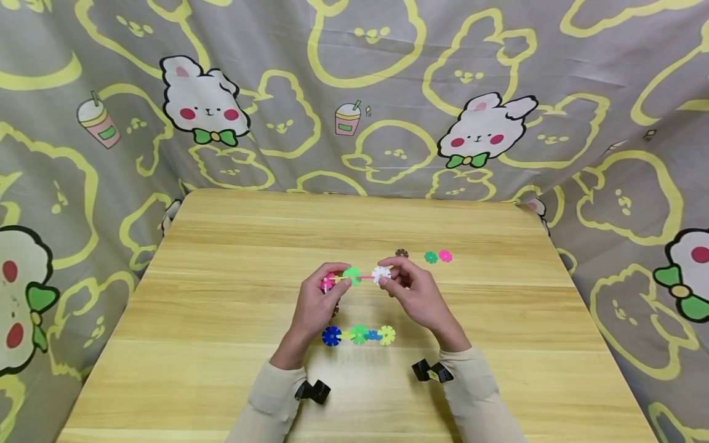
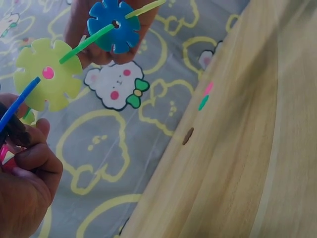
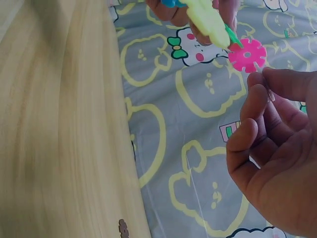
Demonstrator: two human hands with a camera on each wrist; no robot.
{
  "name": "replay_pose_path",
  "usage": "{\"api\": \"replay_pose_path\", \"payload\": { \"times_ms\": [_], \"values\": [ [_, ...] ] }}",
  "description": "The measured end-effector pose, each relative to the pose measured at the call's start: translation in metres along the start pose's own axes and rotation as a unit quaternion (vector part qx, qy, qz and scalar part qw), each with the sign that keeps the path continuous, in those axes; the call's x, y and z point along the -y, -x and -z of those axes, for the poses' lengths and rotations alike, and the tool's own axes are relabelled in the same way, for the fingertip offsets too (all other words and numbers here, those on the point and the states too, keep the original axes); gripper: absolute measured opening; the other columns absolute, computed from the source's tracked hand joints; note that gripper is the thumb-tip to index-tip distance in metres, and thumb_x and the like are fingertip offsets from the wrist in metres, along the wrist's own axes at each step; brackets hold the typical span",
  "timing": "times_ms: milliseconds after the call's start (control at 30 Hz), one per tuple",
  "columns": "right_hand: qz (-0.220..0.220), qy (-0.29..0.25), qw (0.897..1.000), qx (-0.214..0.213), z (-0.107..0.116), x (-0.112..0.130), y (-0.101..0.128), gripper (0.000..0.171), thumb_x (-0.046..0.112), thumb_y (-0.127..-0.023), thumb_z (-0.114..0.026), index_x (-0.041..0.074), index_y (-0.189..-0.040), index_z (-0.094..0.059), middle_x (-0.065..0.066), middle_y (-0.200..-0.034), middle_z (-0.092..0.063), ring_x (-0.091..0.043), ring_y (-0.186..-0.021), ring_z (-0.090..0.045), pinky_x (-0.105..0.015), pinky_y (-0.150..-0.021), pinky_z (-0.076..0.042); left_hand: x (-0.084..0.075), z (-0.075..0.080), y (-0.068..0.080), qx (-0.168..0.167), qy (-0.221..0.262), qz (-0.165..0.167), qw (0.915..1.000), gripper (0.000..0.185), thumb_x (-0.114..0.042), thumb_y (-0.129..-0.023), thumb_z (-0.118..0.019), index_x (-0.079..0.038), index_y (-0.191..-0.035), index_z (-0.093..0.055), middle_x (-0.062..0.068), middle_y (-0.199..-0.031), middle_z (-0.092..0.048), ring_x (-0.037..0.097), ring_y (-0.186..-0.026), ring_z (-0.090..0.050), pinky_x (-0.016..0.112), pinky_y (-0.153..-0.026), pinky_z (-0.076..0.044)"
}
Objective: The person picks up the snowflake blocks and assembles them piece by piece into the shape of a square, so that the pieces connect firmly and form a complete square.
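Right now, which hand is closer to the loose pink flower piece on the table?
Right. The right hand is just below-left of the pink piece. The left hand is farther off, beyond the held chain.

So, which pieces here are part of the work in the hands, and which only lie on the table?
In hand:
- left hand pinches the pink disc
- right hand pinches the white disc
- green disc between them

Lying about:
- finished chain
- brown disc
- teal disc
- loose pink disc
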State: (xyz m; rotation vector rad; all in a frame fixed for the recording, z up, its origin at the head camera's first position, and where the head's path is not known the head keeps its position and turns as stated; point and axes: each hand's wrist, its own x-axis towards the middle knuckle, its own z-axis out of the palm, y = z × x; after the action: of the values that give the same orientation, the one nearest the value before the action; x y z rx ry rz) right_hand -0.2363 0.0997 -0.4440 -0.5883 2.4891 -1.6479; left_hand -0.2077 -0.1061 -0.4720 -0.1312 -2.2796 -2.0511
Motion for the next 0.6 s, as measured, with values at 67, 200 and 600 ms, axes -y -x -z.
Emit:
{"api": "replay_pose_path", "payload": {
  "times_ms": [67, 200, 600],
  "values": [
    [0.01, 0.004, 1.0, -0.019, -0.003, -0.002, 0.0, 0.027, 0.028, -0.084, -0.062, 0.02, -0.109, -0.059, -0.003, -0.077, -0.056, -0.014, -0.062, -0.053, -0.023, -0.051, -0.044, -0.001, 0.0, 0.0, -0.002, 0.0, 0.004, 1.0, 0.024, -0.032, -0.085, -0.06, -0.022, -0.107, -0.059, 0.004, -0.054, -0.044, 0.012, -0.038, -0.04, 0.026, -0.034, -0.038],
    [0.026, 0.012, 0.998, -0.06, -0.008, -0.003, 0.001, 0.027, 0.027, -0.081, -0.064, 0.016, -0.106, -0.063, -0.001, -0.077, -0.056, -0.013, -0.065, -0.052, -0.023, -0.055, -0.046, -0.004, -0.001, 0.001, -0.009, 0.002, 0.013, 0.9999, 0.024, -0.026, -0.086, -0.06, -0.017, -0.108, -0.059, 0.003, -0.051, -0.042, 0.01, -0.038, -0.039, 0.024, -0.034, -0.036],
    [0.001, -0.005, 0.995, -0.102, -0.013, 0.028, 0.005, 0.022, 0.004, -0.079, -0.065, 0.001, -0.101, -0.064, -0.011, -0.072, -0.061, -0.016, -0.061, -0.052, -0.021, -0.055, -0.044, -0.017, -0.004, 0.003, -0.019, 0.015, 0.027, 0.9993, 0.02, -0.022, -0.087, -0.058, -0.018, -0.106, -0.06, 0.004, -0.054, -0.044, 0.011, -0.041, -0.04, 0.024, -0.036, -0.035]
  ]
}}
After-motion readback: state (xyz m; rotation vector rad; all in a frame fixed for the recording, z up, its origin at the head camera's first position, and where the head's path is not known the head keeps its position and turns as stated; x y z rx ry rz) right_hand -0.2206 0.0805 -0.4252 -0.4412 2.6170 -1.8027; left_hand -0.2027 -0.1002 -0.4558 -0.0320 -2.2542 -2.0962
